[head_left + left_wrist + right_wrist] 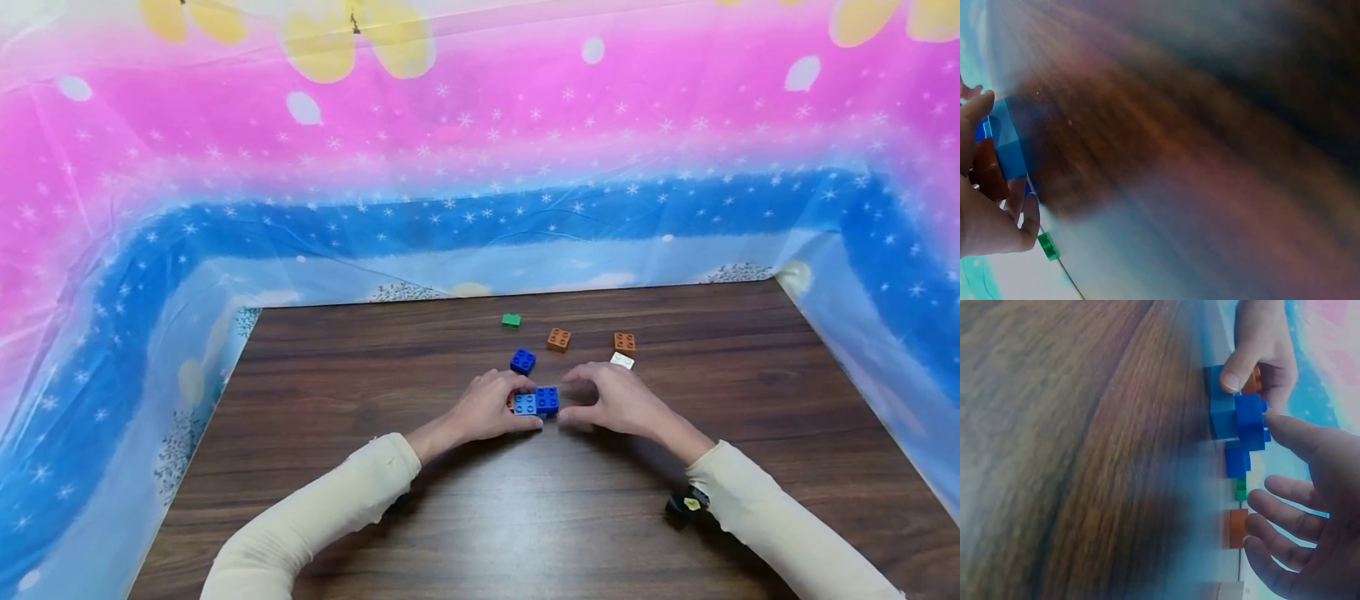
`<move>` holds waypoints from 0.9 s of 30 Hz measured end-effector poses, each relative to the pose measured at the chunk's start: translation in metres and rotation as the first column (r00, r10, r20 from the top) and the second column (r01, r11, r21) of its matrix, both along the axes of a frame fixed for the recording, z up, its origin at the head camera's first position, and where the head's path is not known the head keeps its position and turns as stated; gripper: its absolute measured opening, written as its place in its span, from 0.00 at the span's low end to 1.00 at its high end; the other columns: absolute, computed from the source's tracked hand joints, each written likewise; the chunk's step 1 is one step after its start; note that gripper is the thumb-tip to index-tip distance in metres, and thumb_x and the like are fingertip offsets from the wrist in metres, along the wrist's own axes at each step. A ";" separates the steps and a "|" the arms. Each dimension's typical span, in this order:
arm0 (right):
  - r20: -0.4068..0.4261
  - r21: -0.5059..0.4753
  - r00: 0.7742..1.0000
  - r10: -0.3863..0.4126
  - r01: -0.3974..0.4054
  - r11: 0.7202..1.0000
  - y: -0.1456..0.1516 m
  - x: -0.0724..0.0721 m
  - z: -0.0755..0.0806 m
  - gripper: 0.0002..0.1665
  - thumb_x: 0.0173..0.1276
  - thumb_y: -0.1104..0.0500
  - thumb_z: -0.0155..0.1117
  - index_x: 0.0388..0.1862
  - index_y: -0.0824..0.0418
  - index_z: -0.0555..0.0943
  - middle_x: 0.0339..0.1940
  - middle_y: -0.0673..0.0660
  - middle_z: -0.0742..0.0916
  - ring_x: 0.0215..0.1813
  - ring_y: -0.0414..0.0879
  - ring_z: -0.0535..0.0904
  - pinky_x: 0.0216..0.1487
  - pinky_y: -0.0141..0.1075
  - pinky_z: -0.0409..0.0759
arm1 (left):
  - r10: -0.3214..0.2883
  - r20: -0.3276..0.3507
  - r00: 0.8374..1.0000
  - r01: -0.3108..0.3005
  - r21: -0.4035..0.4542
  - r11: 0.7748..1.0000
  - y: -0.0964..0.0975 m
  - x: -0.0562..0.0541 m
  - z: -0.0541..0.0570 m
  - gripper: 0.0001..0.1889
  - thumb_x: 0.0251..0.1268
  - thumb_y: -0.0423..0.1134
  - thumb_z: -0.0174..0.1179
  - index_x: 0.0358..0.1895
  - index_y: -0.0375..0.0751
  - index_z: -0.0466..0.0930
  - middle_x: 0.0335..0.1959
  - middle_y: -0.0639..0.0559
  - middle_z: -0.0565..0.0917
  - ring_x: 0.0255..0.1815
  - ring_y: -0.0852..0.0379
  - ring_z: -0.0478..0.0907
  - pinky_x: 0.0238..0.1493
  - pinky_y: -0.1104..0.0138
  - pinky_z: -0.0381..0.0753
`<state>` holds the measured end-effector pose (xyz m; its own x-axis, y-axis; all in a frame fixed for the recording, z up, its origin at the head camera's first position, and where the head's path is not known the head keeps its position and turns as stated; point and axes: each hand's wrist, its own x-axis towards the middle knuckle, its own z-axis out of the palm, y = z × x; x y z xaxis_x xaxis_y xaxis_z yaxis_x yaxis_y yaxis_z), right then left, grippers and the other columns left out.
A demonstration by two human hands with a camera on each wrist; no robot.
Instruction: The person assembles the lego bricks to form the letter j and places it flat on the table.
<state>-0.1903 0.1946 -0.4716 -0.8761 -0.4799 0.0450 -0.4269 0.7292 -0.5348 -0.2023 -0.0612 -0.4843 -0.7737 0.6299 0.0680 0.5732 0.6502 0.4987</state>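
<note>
Two hands; left hand (489,407) clamped on light-blue brick (524,405); right hand (621,402) parted, beside dark-blue brick (547,400) atop; lopsided press could skid bricks toward surface's (465,525) far edge.

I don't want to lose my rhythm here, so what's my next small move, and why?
Probably reach your right hand toward the loose dark blue block: that hand is open, while your left hand grips the light blue block, whose middle studs are bare.

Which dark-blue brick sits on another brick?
The nearer dark-blue brick, on top of the light-blue brick; the farther dark-blue brick stands directly on the table.
</note>
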 end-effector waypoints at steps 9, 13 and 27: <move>-0.037 -0.095 0.990 -0.139 0.135 0.986 0.021 0.004 0.003 0.31 0.67 0.38 0.71 0.59 0.57 0.84 0.50 0.53 0.88 0.48 0.47 0.84 0.48 0.48 0.83 | 0.000 -0.041 0.999 0.000 0.012 1.000 0.004 -0.001 -0.003 0.25 0.62 0.53 0.73 0.56 0.42 0.86 0.50 0.49 0.88 0.45 0.55 0.82 0.45 0.61 0.77; -0.076 -0.113 0.978 -0.193 0.184 0.977 0.028 0.002 0.003 0.30 0.67 0.40 0.72 0.58 0.58 0.84 0.48 0.54 0.89 0.45 0.47 0.84 0.45 0.47 0.82 | 0.005 -0.029 1.000 -0.005 0.000 1.000 0.004 -0.002 -0.003 0.25 0.62 0.54 0.72 0.57 0.42 0.86 0.51 0.49 0.88 0.46 0.55 0.82 0.45 0.61 0.78; -0.139 -0.163 0.934 -0.328 0.305 0.938 0.058 -0.010 0.000 0.27 0.67 0.43 0.74 0.54 0.62 0.85 0.43 0.59 0.89 0.39 0.51 0.87 0.40 0.49 0.84 | 0.004 0.017 1.000 -0.005 0.020 1.000 0.005 -0.004 -0.004 0.24 0.62 0.52 0.72 0.56 0.41 0.86 0.51 0.49 0.88 0.47 0.54 0.81 0.49 0.60 0.77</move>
